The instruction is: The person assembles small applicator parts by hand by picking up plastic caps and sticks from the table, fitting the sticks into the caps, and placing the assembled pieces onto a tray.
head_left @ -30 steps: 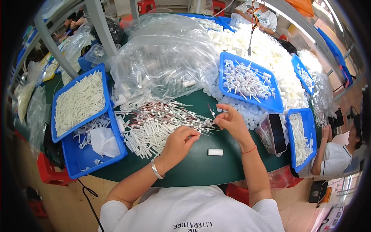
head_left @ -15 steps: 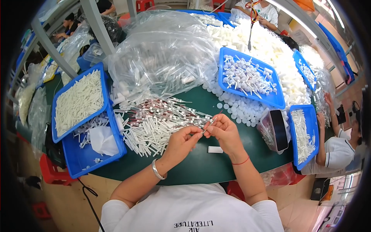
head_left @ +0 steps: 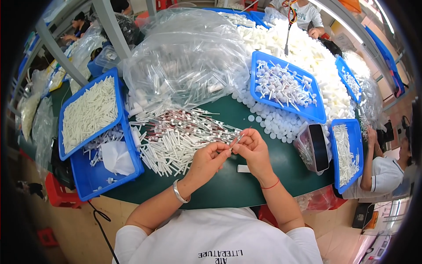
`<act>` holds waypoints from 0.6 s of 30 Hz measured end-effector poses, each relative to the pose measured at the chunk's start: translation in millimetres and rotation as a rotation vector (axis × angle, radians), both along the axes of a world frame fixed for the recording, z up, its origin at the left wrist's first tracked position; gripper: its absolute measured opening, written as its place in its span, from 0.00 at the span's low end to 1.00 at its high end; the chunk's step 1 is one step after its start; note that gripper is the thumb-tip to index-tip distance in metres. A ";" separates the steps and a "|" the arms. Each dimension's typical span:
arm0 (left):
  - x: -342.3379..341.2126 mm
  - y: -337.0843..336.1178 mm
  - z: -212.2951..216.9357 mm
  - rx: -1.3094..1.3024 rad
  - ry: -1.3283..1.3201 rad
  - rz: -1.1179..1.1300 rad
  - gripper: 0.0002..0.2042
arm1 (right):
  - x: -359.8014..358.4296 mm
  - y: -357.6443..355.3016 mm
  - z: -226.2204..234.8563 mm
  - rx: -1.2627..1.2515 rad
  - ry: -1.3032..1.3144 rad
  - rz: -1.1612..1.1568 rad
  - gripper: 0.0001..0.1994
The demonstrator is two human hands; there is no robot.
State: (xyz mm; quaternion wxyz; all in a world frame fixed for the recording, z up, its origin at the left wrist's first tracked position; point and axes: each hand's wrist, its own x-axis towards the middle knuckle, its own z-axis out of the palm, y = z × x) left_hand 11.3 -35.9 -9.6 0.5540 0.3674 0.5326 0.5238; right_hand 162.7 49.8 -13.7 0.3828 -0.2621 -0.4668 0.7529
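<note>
My left hand point(head_left: 205, 163) and my right hand point(head_left: 253, 154) meet fingertip to fingertip above the green table, both pinched closed. Between them is a thin piece with a reddish wire point(head_left: 234, 141), its lower part hidden by the fingers. Just beyond my hands lies a heap of thin wired pieces with reddish leads and white tags point(head_left: 187, 125). Short white tubes point(head_left: 169, 152) are piled in front of it, left of my hands. A thicker white cylinder point(head_left: 242, 168) rests on the table, partly behind my right hand.
Left stand two stacked blue trays, the upper point(head_left: 118, 103) full of white sticks. A big clear bag of tubes point(head_left: 184, 57) lies behind. Right are translucent caps point(head_left: 268, 121), blue trays point(head_left: 323, 115) of parts, and a phone point(head_left: 318, 147) against a clear box. Co-workers sit around.
My fingers have shifted slightly on the held piece, and my right hand moved a little left. At the right, a co-worker's raised hand has come down. The far co-worker's hand has moved too.
</note>
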 end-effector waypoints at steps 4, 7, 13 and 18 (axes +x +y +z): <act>0.5 0.3 5.4 -0.019 -0.025 -0.018 0.09 | 3.3 0.8 0.8 0.073 -0.043 0.000 0.18; -3.9 -0.2 7.3 -0.036 -0.079 -0.048 0.10 | 13.1 6.4 0.5 0.080 -0.035 0.076 0.15; -8.6 0.1 16.0 -0.103 -0.068 -0.139 0.09 | 19.7 10.3 0.0 0.063 -0.049 0.100 0.08; -1.0 -0.1 6.4 -0.041 0.018 -0.033 0.08 | 11.2 0.5 -1.0 0.112 -0.191 0.028 0.06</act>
